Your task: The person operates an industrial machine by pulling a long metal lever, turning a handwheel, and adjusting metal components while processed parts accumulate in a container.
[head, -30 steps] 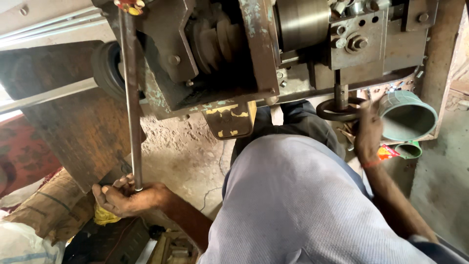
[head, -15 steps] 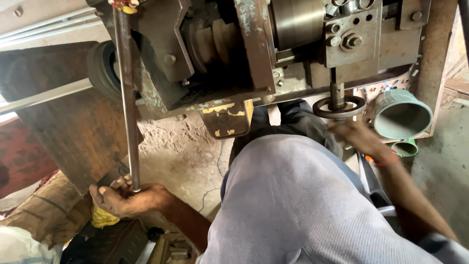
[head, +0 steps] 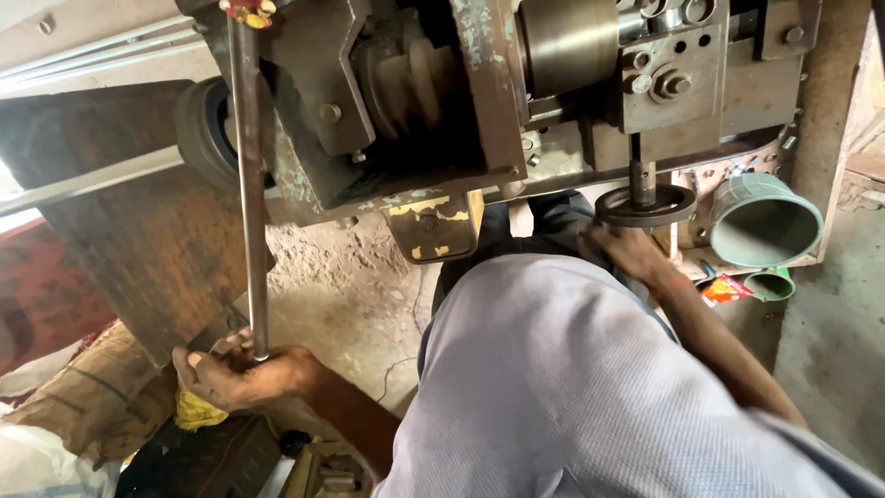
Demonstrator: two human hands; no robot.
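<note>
While the person leans over a big metal machine (head: 442, 101), the left hand (head: 235, 373) is curled tight around the bottom end of a long thin metal rod (head: 249, 184). That rod stands almost straight up, from the hand near the dirty floor (head: 346, 304) to the top of the machine, where it has a red and yellow bit at its tip. Over on the other side, the right hand (head: 627, 249) rests on the near rim of a round dark hand wheel (head: 645, 205), which sits on a short upright shaft under the machine. Its fingers bend over the rim, but I cannot tell if they grip it hard. Just beside the wheel lies a green bucket (head: 765, 221) tipped on its side, with a small green cup (head: 770, 284) below it. Near the left hand there is a yellow cloth (head: 198, 410).
</note>
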